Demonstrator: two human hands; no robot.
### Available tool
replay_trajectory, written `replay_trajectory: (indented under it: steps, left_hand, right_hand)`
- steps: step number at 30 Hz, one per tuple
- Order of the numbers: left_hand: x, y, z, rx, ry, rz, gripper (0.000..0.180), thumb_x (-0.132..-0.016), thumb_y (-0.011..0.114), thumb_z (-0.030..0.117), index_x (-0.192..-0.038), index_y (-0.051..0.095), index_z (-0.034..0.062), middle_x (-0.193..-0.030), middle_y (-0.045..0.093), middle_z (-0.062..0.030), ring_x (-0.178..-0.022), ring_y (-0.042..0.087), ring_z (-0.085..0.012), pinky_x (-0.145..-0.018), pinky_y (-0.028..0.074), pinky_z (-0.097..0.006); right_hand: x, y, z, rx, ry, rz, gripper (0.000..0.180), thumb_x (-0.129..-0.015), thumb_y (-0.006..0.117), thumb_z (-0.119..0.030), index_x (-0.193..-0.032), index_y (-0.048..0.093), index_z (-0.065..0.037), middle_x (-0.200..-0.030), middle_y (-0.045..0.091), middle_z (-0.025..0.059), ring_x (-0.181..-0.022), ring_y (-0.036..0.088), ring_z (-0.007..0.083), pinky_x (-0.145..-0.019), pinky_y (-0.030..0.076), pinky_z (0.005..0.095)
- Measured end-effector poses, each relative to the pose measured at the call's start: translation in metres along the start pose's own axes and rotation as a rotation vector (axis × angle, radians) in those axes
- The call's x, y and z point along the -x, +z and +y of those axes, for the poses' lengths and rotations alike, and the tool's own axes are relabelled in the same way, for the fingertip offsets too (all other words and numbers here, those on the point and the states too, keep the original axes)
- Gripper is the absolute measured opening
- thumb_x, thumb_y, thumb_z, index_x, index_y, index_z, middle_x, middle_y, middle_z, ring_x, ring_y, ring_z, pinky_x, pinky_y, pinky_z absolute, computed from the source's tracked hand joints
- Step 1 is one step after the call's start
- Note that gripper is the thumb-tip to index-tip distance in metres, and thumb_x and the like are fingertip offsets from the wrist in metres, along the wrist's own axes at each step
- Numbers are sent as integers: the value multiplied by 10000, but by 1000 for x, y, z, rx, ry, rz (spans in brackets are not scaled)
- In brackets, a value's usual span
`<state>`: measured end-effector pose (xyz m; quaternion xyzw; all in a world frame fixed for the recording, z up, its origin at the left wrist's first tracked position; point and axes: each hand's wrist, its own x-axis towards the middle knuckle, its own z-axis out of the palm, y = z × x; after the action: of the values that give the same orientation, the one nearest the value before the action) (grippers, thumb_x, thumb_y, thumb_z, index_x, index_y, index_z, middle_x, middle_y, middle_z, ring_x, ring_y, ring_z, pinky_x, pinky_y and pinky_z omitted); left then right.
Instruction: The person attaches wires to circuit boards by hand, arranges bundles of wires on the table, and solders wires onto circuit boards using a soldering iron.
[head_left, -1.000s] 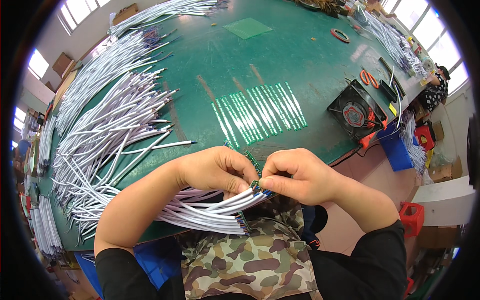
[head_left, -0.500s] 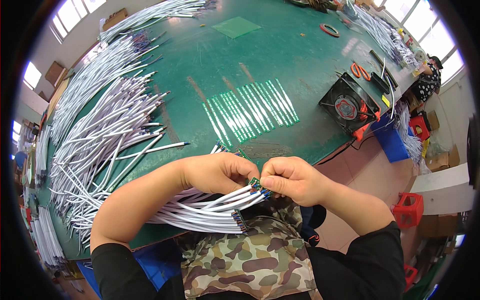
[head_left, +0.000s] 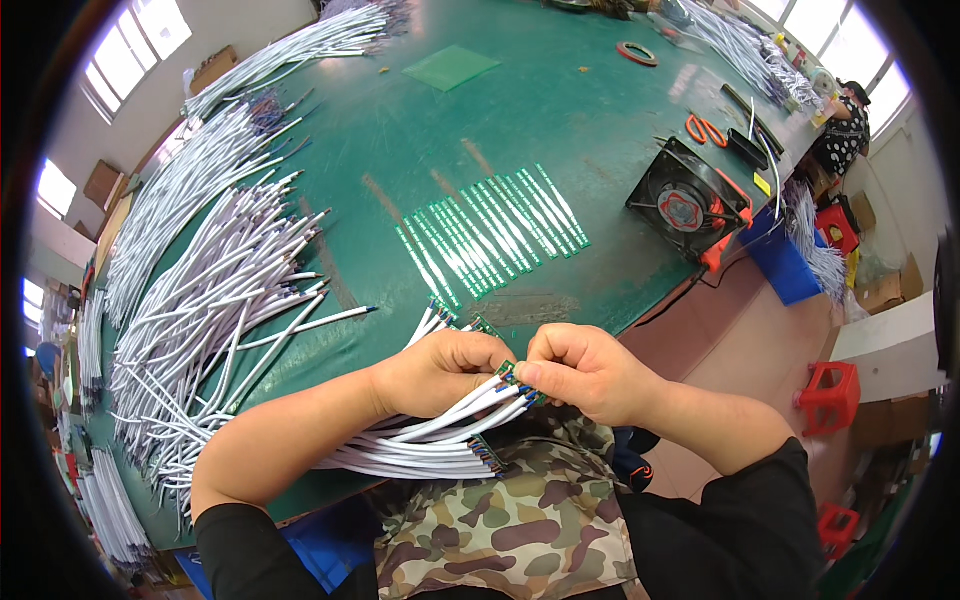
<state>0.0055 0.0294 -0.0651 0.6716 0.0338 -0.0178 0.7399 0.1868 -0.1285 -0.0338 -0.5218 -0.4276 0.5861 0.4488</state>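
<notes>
My left hand (head_left: 440,372) grips a bundle of white cables (head_left: 420,440) that fans out across my lap at the near edge of the green table (head_left: 400,130). My right hand (head_left: 580,372) pinches a small green circuit board (head_left: 508,372) at one cable's end, right against the left hand's fingers. Both hands meet just past the table's edge. A row of narrow green circuit strips (head_left: 495,235) lies flat on the table beyond the hands.
A large heap of white cables (head_left: 210,290) covers the table's left side. A black fan (head_left: 685,205), orange scissors (head_left: 705,130) and a tape roll (head_left: 637,53) lie to the right. Red stools (head_left: 830,395) stand on the floor; another person (head_left: 845,125) sits far right.
Both hands stay together on the cable end with small finger movements. The view has shifted slightly, so the table appears higher and nearer.
</notes>
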Motion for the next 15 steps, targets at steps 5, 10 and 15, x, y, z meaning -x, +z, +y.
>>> replay_trajectory:
  steps: [5, 10, 15]
  left_hand:
    - [-1, 2, -8, 296, 3, -52, 98, -998, 642, 50, -1087, 642, 11, -953, 680, -12, -880, 615, -52, -756, 515, -236]
    - [2, 6, -13, 209, -1, 38, 111, -993, 640, 35, -1101, 633, 8, -950, 693, -33, -885, 656, -82, -790, 557, -255]
    - [3, 8, -10, 128, 21, 55, 100, -990, 640, 41, -1082, 656, 5, -940, 704, -40, -869, 659, -95, -778, 553, -259]
  right_hand:
    - [3, 1, -2, -82, 51, 0, 274, -1016, 643, -258, -844, 558, -63, -743, 551, -35, -671, 483, 47, -572, 400, 233]
    - [2, -8, -1, -103, 119, -12, 218, -1006, 664, -237, -918, 619, -42, -813, 604, -16, -717, 531, 60, -627, 438, 232]
    - [0, -13, -7, -122, 136, -62, 231, -967, 717, -251, -904, 676, -33, -789, 618, -23, -726, 531, 49, -634, 429, 234]
